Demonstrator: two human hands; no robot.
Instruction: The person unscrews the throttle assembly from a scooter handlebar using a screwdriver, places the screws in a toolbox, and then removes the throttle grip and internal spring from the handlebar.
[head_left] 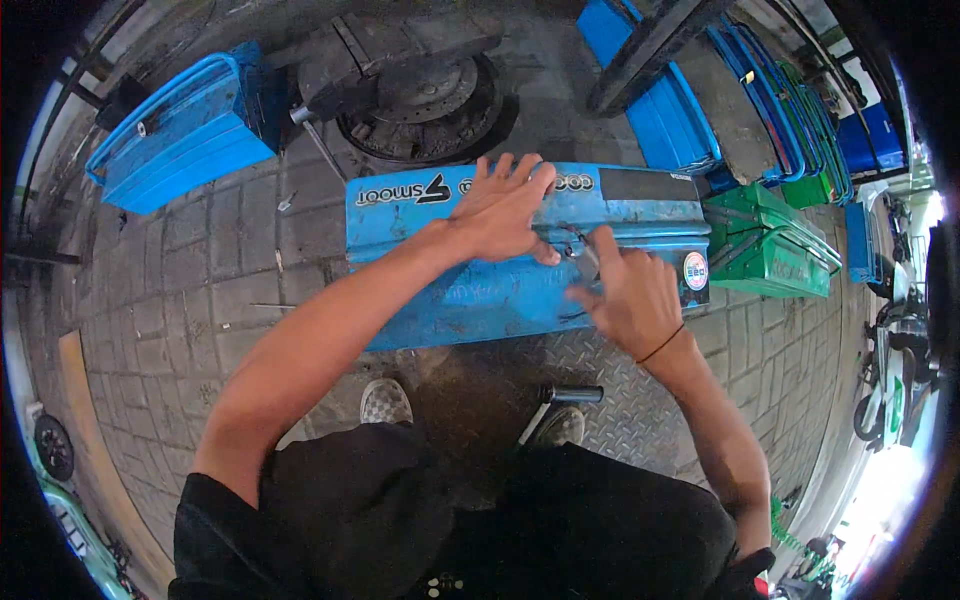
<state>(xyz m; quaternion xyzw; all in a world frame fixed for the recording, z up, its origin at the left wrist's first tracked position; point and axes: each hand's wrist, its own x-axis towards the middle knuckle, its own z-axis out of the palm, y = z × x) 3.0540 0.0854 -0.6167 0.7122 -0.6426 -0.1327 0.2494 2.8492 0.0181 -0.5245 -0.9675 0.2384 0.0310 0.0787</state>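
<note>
A long blue metal toolbox (450, 300) with stickers lies across the floor in front of my knees. My left hand (505, 210) rests flat on its top, fingers spread, with the thumb by the middle of the front edge. At that same spot my right hand (635, 295) is closed, slightly blurred, with thumb and forefinger around a small grey metal piece (587, 262) at the toolbox's fastening. Whether this is a padlock or a part of the latch is too blurred to tell.
Another blue toolbox (190, 150) stands at the far left, beside a dark round metal base (420, 105). A green toolbox (775, 245) is close on the right. More blue boxes (665, 110) stand behind a dark post. A metal tool with a cylindrical handle (575, 394) lies near my right shoe.
</note>
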